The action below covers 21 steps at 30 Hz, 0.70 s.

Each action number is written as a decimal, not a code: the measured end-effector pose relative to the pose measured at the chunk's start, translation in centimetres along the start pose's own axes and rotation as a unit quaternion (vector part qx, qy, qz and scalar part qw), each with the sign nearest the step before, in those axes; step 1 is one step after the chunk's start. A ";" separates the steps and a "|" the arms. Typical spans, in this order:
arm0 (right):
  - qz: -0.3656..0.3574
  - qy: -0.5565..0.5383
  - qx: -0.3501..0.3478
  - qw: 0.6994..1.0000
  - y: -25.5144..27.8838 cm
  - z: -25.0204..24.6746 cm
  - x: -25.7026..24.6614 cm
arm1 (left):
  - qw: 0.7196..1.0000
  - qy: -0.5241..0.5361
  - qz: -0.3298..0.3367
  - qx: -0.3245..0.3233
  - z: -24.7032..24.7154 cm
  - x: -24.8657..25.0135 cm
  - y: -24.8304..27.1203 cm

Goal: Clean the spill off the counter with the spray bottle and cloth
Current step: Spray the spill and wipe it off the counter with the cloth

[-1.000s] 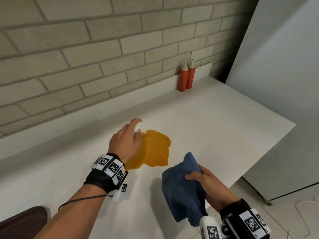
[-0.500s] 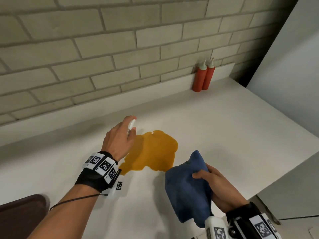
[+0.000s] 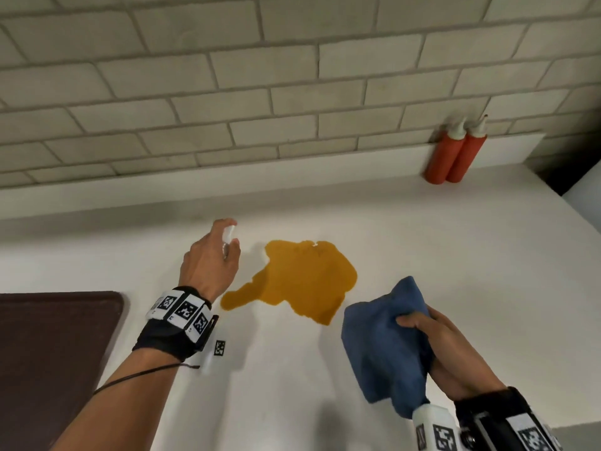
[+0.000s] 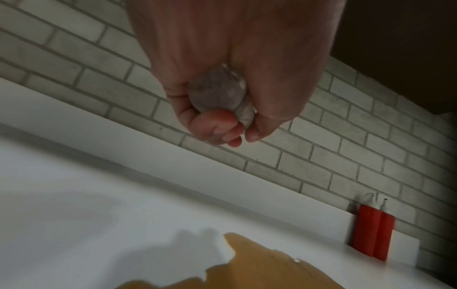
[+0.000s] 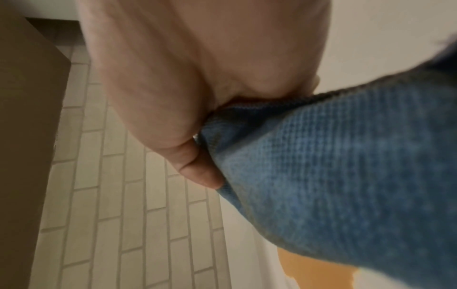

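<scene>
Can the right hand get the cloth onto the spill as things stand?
Probably yes: the right hand grips the blue cloth just beside the orange spill, and only bare counter lies between them.

- left grip (image 3: 208, 265): bare, forearm behind it bare too, no sleeve
- just behind left grip: black fabric wrist wrap (image 3: 169, 336), ring of white square tiles with black fiducial patterns (image 3: 182, 312) on the grip-side edge
- under that wrap: white block with one more small fiducial tag (image 3: 220, 347), thin dark cable (image 3: 136, 375) trailing back along forearm
- right grip (image 3: 439, 346): bare
- behind right grip: black strap (image 3: 487, 415) with white fiducial tiles, white camera housing (image 3: 434, 428) carrying a black-white marker on the wrist's inner side
- wrist views: only bare palm and fingers, blurred
</scene>
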State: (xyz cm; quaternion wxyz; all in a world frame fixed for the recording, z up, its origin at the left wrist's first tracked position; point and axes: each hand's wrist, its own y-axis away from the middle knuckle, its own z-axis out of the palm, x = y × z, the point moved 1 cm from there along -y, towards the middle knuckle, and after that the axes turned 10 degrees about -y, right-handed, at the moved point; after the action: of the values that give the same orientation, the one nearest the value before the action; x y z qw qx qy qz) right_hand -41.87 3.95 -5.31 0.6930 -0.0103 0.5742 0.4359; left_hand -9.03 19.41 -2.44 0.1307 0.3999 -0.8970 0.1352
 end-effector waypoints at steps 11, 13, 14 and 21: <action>0.007 0.009 -0.004 1.000 -1.4 -0.6 -1.0 | 0.997 0.004 -0.076 0.020 1.4 -2.7 7.7; 0.004 0.007 -0.001 1.000 -1.2 -0.8 -1.1 | 0.996 0.006 -0.086 0.019 1.6 -2.6 8.7; 0.001 0.010 0.000 1.000 -1.0 -0.9 -1.2 | 0.996 0.007 -0.086 0.017 1.7 -2.5 9.1; -0.011 0.020 0.015 1.000 -0.3 -0.8 -2.0 | 0.998 0.032 -0.045 0.007 3.0 -0.7 9.1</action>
State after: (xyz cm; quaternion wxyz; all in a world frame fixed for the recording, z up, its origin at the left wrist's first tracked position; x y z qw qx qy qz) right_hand -42.21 2.16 -4.11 0.6862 -0.0145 0.5944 0.4191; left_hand -15.82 24.72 -6.67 0.1623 0.4360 -0.8727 0.1482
